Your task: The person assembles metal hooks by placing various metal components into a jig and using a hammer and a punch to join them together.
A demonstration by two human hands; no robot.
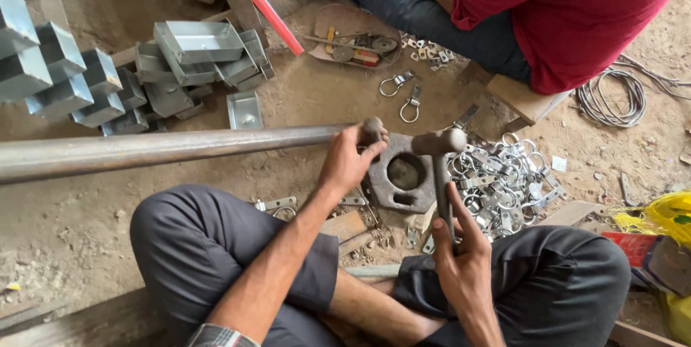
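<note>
I sit cross-legged on a dirt floor. My left hand [349,160] is closed around the end of a long steel pipe [158,150] that runs in from the left, holding its tip over a heavy iron block [398,174] with a round hole. My right hand [461,257] grips the handle of a hammer [440,147], whose head hangs just above the block's right edge. A pile of small metal clamps with rings [504,178] lies right of the block.
Stacked grey sheet-metal boxes [108,73] stand at the back left. Another person in a red shirt [576,16] sits at the back right, near a tray of tools [356,44], a wire coil [612,98] and a yellow bag [666,214].
</note>
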